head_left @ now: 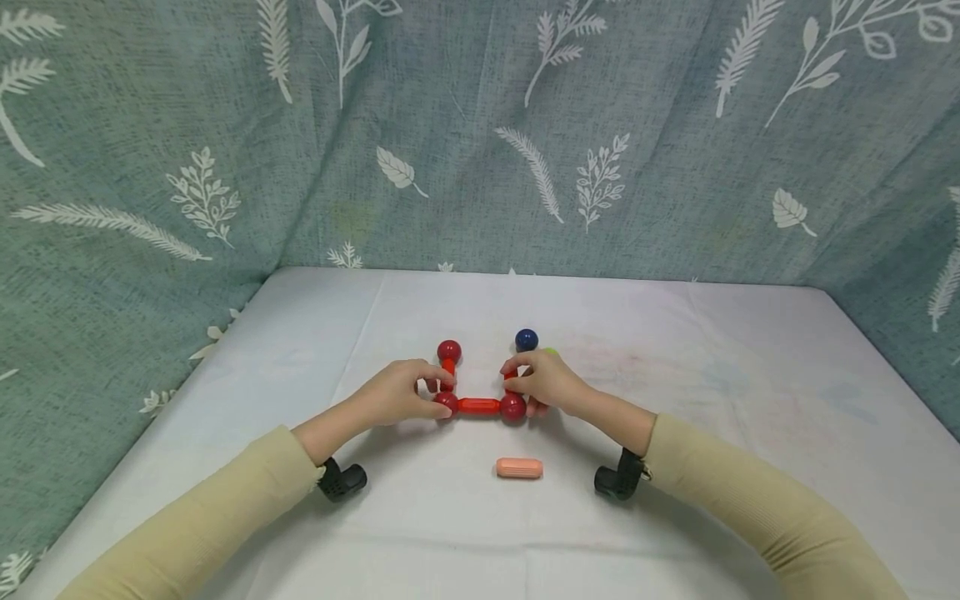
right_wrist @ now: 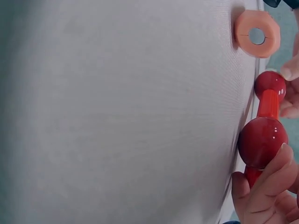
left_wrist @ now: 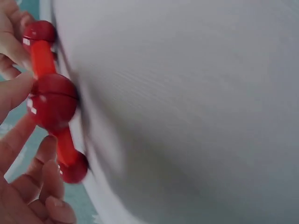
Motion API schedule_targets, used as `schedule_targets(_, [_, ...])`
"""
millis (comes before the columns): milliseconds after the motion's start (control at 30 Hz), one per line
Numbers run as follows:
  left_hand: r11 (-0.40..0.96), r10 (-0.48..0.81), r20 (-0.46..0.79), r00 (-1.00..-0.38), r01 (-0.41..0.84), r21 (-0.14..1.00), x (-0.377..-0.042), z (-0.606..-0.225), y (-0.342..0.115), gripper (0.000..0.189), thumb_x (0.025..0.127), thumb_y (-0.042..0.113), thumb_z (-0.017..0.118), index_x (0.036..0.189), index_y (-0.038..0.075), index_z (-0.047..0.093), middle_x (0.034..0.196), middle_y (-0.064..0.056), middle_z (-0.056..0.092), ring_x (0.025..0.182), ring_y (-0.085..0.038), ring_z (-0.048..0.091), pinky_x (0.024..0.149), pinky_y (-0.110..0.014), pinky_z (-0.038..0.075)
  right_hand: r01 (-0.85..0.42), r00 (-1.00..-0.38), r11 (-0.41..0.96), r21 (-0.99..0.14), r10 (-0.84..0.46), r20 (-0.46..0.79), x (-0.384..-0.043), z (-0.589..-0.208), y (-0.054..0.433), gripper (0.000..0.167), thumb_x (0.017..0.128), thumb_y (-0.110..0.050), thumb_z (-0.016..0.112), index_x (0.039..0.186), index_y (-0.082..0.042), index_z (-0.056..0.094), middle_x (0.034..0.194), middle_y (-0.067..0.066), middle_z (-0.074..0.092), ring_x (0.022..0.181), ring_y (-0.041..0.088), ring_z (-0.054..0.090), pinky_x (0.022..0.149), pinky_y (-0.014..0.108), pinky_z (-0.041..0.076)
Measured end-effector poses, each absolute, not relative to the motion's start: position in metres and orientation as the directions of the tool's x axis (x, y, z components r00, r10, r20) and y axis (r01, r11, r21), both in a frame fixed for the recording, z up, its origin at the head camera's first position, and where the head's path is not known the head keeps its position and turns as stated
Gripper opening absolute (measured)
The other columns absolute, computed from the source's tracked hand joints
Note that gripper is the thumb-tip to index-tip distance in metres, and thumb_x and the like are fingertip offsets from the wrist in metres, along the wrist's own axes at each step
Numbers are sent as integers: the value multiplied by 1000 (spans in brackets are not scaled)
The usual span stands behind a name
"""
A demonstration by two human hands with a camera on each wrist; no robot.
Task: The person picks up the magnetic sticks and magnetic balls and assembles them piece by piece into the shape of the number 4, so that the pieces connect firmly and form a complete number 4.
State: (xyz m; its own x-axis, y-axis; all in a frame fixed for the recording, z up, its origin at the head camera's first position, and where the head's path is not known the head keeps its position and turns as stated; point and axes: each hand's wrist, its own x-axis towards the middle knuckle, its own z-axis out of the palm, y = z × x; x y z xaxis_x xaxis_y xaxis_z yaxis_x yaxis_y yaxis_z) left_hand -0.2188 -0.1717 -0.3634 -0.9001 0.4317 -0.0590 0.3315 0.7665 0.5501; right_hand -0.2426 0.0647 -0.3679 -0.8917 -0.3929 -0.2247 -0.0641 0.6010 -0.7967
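On the white cloth lies a U-shaped piece of red balls and rods, with a front rod (head_left: 478,406) joining two corner balls. My left hand (head_left: 401,392) pinches the left corner ball (left_wrist: 53,102) between thumb and fingers. From that ball a left rod (head_left: 447,373) runs back to a far red ball (head_left: 449,351). My right hand (head_left: 553,382) pinches the right rod (head_left: 512,374), just behind the right corner ball (right_wrist: 263,142). Beyond the right hand sits a dark blue ball (head_left: 527,339). A bright green thing (head_left: 551,351) is mostly hidden by that hand.
Nearer me, a peach ridged rod (head_left: 518,468) lies crosswise on the cloth; its end shows a round hole in the right wrist view. A green-grey leaf-patterned curtain (head_left: 465,167) hangs behind and along the sides. Black wrist cameras hang under both wrists.
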Motion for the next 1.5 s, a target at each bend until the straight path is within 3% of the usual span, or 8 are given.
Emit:
schedule_targets(267, [779,503,105,-858,502,374,-214,-360,-136,29,75,29,74,101,17,71,81,5,67,73,-13,52,69,-28,40,-15,-887,564,-826,-389,-249,-243,-370,66,27,88,-10,60,114,-6,61,68,8,55,39,11,51,40,20,42])
schedule_targets(433, [756,560,120,-820,565,331,-216,-365,-117,33,76,33,73,106,19,70,85,5,70,61,-6,50,66,-27,40,-13,-879,534,-846,-409,-245,-243,-370,68,28,90,-5,55,117,-3,59,69,8,58,39,10,51,41,20,43])
schedule_targets(600, [755,566,64,-822,548,360,-216,-368,-106,35,77,31,73,110,18,68,78,5,70,57,-6,46,72,-30,42,2,-879,540,-842,-401,-259,-243,-368,69,30,91,0,47,119,-4,58,67,10,58,38,10,50,41,20,43])
schedule_targets(800, [759,531,37,-846,495,422,-217,-368,-103,33,77,28,74,107,17,70,95,3,70,79,-8,57,67,-19,44,-1,-884,556,-831,-390,-259,-243,-366,70,33,90,0,46,120,-7,58,73,10,61,39,11,51,41,20,43])
schedule_targets(900, [762,520,17,-854,472,444,-217,-368,-103,32,77,28,74,107,17,69,98,3,69,82,-9,57,67,-19,45,-10,-881,580,-815,-390,-267,-244,-362,73,32,89,-3,49,120,-8,58,74,11,62,40,12,52,43,21,44])
schedule_targets(1100, [764,512,-10,-859,451,461,-217,-368,-102,31,77,28,73,107,20,69,90,6,69,72,-8,51,56,-19,38,-40,-906,635,-772,-349,-240,-253,-342,86,29,87,-8,54,116,-10,61,93,13,65,47,19,55,43,21,41])
schedule_targets(1233, [771,500,-29,-865,430,470,-217,-368,-102,31,77,28,73,107,21,69,90,7,68,72,-9,51,57,-19,38,-125,-928,721,-681,-327,-177,-262,-331,97,32,87,-10,56,118,-10,60,105,14,60,53,21,55,46,22,42])
schedule_targets(1500, [775,490,-45,-870,411,480,-216,-368,-102,32,77,28,73,108,22,69,96,6,68,77,-8,53,62,-20,42,-123,-889,825,-551,-338,-308,-274,-344,107,38,84,-16,64,121,-13,58,118,16,53,60,15,52,52,23,45])
